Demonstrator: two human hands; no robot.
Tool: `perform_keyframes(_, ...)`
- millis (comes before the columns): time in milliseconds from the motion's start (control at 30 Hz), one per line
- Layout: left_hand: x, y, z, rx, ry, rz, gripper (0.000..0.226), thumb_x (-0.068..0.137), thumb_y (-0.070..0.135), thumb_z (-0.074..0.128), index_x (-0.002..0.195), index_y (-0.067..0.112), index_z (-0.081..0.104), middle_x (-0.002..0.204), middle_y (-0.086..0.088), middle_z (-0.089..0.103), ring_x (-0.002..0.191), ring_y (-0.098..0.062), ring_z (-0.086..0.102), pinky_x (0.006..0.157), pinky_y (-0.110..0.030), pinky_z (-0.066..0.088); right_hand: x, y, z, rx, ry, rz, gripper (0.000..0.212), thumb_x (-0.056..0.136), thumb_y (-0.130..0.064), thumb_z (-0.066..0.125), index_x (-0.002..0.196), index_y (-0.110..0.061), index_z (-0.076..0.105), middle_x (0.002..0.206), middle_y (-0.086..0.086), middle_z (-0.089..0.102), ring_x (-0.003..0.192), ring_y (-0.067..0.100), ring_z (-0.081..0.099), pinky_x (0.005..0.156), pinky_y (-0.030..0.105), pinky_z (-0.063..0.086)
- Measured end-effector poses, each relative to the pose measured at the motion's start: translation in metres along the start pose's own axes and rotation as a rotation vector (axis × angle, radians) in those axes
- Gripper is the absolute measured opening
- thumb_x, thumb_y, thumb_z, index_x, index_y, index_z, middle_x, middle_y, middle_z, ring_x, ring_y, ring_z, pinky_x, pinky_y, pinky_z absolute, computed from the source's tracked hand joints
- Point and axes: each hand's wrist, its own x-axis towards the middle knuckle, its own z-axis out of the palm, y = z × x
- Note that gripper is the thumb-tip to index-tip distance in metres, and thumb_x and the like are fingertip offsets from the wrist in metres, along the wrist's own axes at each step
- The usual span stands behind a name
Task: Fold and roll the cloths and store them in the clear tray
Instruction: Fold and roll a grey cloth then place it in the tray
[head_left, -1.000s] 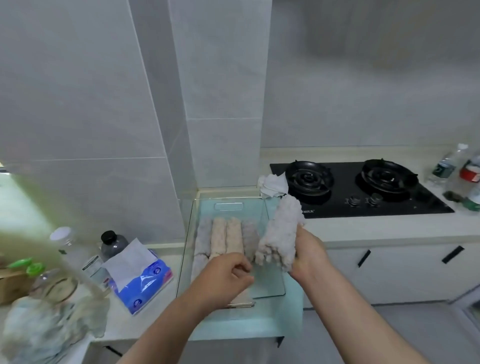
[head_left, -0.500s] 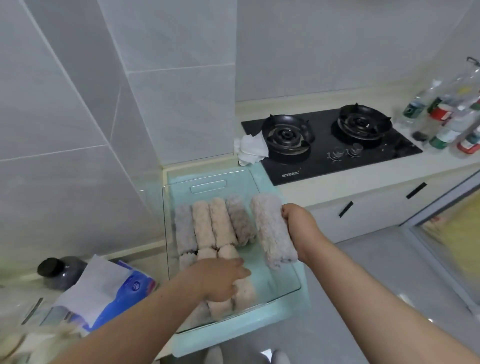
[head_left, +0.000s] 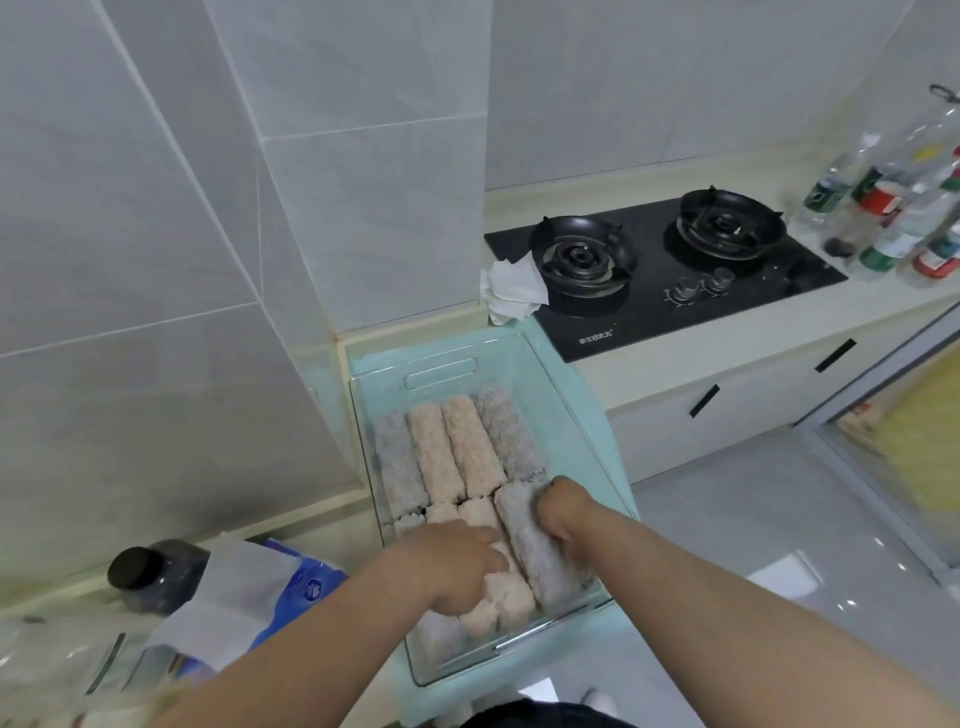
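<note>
- The clear tray (head_left: 569, 410) sits on a mint-green mat (head_left: 589, 382) on the counter, in the corner where the tiled wall steps out, just left of the black gas hob (head_left: 675, 291).
- A far row of four rolled cloths lies side by side inside the tray: a grey one (head_left: 397, 462) at the left, two pink ones (head_left: 434, 452) (head_left: 470, 444) in the middle, and another grey one (head_left: 506, 434) at the right.
- A second row lies closer to the person, touching the ends of the far row.
- The right hand (head_left: 563, 512) grips the near grey roll (head_left: 530, 551), with its fingers curled over the roll's far end and right side. The roll lies in the tray at the right end of the near row, beside the right wall.
- The left hand (head_left: 452, 564) is on the near pink rolls (head_left: 498, 597), just left of the near grey roll. Its fingers bend down into them and the tips are hidden, so it cannot be told whether they grasp or only press.
- A crumpled white cloth (head_left: 511, 288) lies at the hob's left edge, behind the tray.
- Several bottles (head_left: 893, 218) stand on the counter to the right of the hob.
- A blue tissue pack (head_left: 291, 587) and a dark jar with a black lid (head_left: 150, 571) sit on the counter to the left of the tray.
</note>
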Motion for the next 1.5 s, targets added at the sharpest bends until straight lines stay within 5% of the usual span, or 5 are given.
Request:
perform_keyframes(467, 0.008, 0.008, 0.004, -0.021, 0.01, -0.06, 0.055, 0.096, 0.021, 0.041, 0.147, 0.04, 0.03, 0.157, 0.005, 0.019, 0.131, -0.028, 0.033, 0.098, -0.042, 0.038, -0.001, 0.001, 0.017, -0.617, 0.152, -0.283, 0.034, 0.092, -0.009, 0.045, 0.124, -0.01, 0.056, 0.127, 0.014, 0.051, 0.115, 0.031, 0.052, 0.091, 0.033, 0.044)
perform_keyframes(767, 0.01, 0.013, 0.001, 0.015, -0.003, -0.034, 0.063, 0.095, 0.016, 0.038, 0.15, 0.041, 0.02, 0.163, 0.005, 0.004, 0.136, -0.03, 0.028, 0.104, -0.045, 0.035, -0.018, -0.002, -0.011, 0.507, -0.201, 0.259, 0.031, 0.097, -0.022, 0.04, 0.08, -0.004, 0.057, 0.073, 0.011, 0.058, 0.065, 0.024, 0.055, 0.058, 0.028, 0.044)
perform_keyframes(1000, 0.016, 0.017, -0.001, 0.012, 0.011, -0.037, 0.067, 0.094, 0.015, 0.042, 0.15, 0.043, 0.018, 0.162, 0.003, 0.007, 0.133, -0.03, 0.031, 0.102, -0.044, 0.036, -0.014, -0.002, -0.006, 0.462, -0.259, 0.224, 0.03, 0.096, -0.027, 0.041, 0.081, -0.009, 0.06, 0.072, 0.005, 0.064, 0.061, 0.016, 0.06, 0.055, 0.021, 0.048)
perform_keyframes(1133, 0.02, 0.018, 0.0, -0.019, 0.044, -0.028, 0.067, 0.092, 0.014, 0.041, 0.147, 0.045, 0.021, 0.159, 0.004, 0.014, 0.125, -0.03, 0.037, 0.096, -0.043, 0.04, -0.015, -0.007, 0.0, 0.193, -0.084, 0.064, 0.04, 0.092, -0.016, 0.04, 0.126, 0.004, 0.051, 0.119, 0.015, 0.059, 0.093, 0.021, 0.052, 0.081, 0.024, 0.041)
perform_keyframes(1500, 0.022, 0.021, 0.0, -0.034, 0.065, -0.005, 0.07, 0.092, 0.007, 0.042, 0.149, 0.041, 0.022, 0.163, 0.003, 0.0, 0.137, -0.031, 0.023, 0.107, -0.044, 0.029, -0.026, -0.006, -0.021, 0.446, -0.227, 0.166, 0.036, 0.102, -0.024, 0.035, 0.073, -0.011, 0.052, 0.073, 0.006, 0.053, 0.061, 0.017, 0.049, 0.044, 0.018, 0.037)
